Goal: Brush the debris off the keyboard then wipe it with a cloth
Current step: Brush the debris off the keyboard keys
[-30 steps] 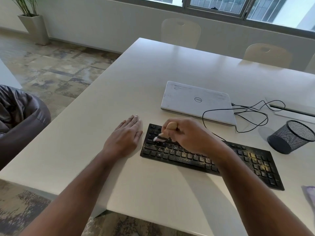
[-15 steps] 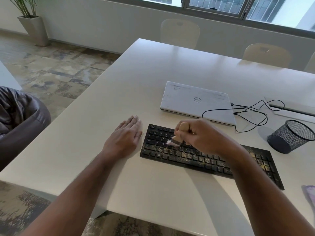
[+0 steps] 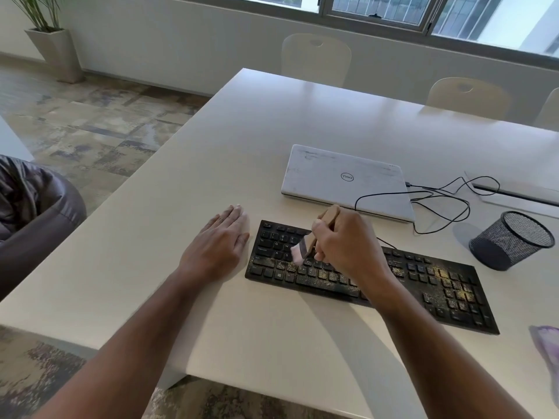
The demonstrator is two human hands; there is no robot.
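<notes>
Beside keyboard (image 3: 372,276) — mesh cup (image 3: 511,240).

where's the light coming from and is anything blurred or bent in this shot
Head view: daylight enters from the windows at the far wall, so the right hand and arm throw soft shadows toward the camera on the table; the brush bristles are motion-blurred; the wide lens bows the table edges.

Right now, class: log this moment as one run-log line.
stage: brushing | right hand: grips brush on keyboard | left hand: flat on table | debris: remains | cloth: untouched
</notes>
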